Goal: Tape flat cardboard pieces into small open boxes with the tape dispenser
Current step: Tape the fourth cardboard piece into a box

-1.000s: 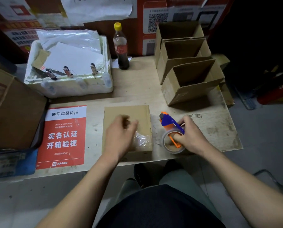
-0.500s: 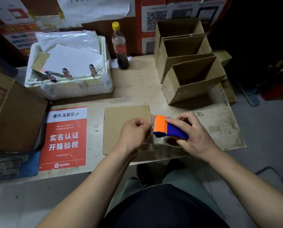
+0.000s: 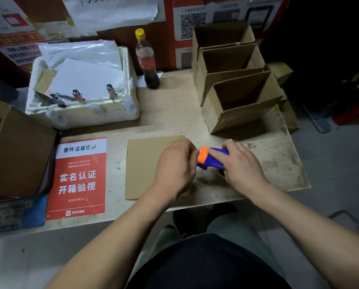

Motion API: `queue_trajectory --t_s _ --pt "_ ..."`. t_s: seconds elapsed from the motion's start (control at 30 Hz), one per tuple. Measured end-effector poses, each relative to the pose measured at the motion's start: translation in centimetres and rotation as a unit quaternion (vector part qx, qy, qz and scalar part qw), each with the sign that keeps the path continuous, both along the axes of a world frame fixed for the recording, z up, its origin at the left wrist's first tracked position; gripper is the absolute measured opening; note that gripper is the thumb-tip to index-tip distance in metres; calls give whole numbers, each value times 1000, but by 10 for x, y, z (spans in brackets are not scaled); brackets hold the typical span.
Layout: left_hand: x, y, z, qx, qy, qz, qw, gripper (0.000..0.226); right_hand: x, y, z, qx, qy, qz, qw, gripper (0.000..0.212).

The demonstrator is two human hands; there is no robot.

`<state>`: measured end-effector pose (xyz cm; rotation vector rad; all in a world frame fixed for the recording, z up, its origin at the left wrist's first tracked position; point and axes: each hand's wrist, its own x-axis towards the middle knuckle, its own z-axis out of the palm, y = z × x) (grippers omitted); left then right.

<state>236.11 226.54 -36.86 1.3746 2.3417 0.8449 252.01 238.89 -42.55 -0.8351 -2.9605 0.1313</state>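
**Finding the tape end at the dispenser's mouth**

The right hand (image 3: 242,165) grips the tape dispenser (image 3: 211,158), its fingers curled over the blue body from above. The left hand (image 3: 175,165) is closed in a pinch just at the orange end of the dispenser. It probably holds the free end of the tape, but the tape itself is too clear and too hidden to see, so I cannot say this for sure.

The dispenser lies between the 2 hands, touching both. Its long axis runs from the right hand toward the left hand, nearly level, and the orange end points at the left hand. The roll is hidden under the right hand.

The flat cardboard piece (image 3: 145,167) lies under the left hand and reaches away from it on the outer side. Its long sides run from the person toward the back of the table (image 3: 174,109). Behind the right hand, well apart, stand 3 open boxes (image 3: 237,105) in a row, judged already finished.

To do this step well, I think the left hand should pull the tape out straight along the dispenser's axis, not sideways, so that it does not twist or stick to itself. The right hand should keep the dispenser steady and low. The piece under the left hand is still flat, so it must be folded up before any tape can go on.
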Motion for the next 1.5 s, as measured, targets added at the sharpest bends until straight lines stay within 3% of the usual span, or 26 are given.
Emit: queue_trajectory --t_s 0.13,0.27,0.4,0.47,0.53,0.57,0.67,0.8,0.87,0.97,1.1,1.2,1.33,1.5 --pt "-8 -3 4 18 19 37 999 11 -5 16 -15 -47 -156 -59 985 50" --pt "-16 0 14 1 -22 55 998 13 10 38 -34 -312 -79 -143 936 58" --pt "-19 1 13 -21 -52 54 997 14 12 55 -40 -342 -108 -138 923 64" --pt "-21 2 13 -29 -59 49 997 13 3 58 -25 -392 -10 -142 909 53" --pt "-23 2 12 -34 -62 42 997 13 -14 53 3 -499 145 -115 847 42" --pt "-24 2 12 -38 -65 41 996 13 -23 46 17 -542 180 -83 817 36" --pt "-31 1 7 -44 -81 58 994 13 -48 28 31 -599 154 -16 786 35" --pt "-41 -7 -10 -46 -118 125 984 14 -54 25 7 -619 113 -68 774 23" --pt "-40 -11 -23 -52 -145 162 975 14 -51 21 -5 -654 130 -157 729 19" --pt "-34 -13 -43 -63 -149 199 967 14 -52 10 -21 -704 181 -284 625 21" --pt "-28 -7 -59 -74 -110 224 966 19 -57 0 -33 -700 223 -396 551 19" --pt "-27 -4 -65 -95 -64 220 969 22 -61 -9 -41 -669 240 -431 556 24" --pt "-30 -5 -71 -111 -29 219 969 25 -67 -19 -53 -614 246 -433 612 27" --pt "-35 -4 -78 -122 -6 215 969 26 -77 -26 -60 -588 261 -440 627 26"
